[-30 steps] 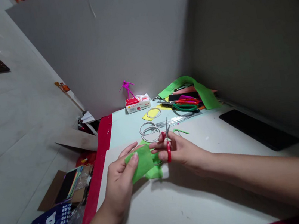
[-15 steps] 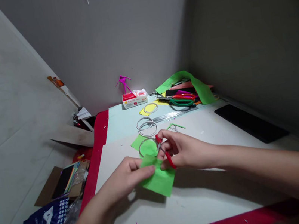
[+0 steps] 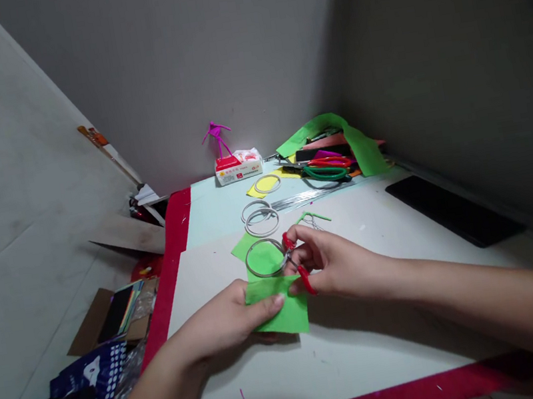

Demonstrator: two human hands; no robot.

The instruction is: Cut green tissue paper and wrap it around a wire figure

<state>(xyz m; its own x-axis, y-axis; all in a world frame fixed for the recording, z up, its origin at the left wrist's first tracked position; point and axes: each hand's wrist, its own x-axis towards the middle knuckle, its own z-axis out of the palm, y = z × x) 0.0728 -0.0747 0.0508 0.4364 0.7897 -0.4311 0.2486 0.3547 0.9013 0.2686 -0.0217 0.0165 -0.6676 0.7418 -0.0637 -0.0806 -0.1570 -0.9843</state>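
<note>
My left hand (image 3: 236, 312) pinches a green piece of crepe paper (image 3: 285, 318), thumb on top and fingers beneath. Red-handled scissors (image 3: 305, 279) are in my right hand (image 3: 329, 260), the handle loops parted around its fingers. That hand's thumb is close to the paper's upper right corner. The scissor blades are mostly hidden by the fingers. Just beyond the held paper, a wire ring (image 3: 247, 261) rests over another green sheet (image 3: 241, 247) on the table. Farther back lie more wire rings (image 3: 264, 234), two of them overlapping.
A pink figure (image 3: 217, 141) stands on a small white-and-red box (image 3: 240, 169) at the back. Green-handled scissors (image 3: 326, 172) and a green strip (image 3: 364, 150) lie in a pile behind. Thin wires (image 3: 297, 201), a green bent piece (image 3: 317, 216) and a black phone-like slab (image 3: 450, 211) are on the table.
The green paper has turned flatter and squarer, its upper edge now straight below the ring. My left hand still holds it; my right hand has shifted slightly right with the scissors.
</note>
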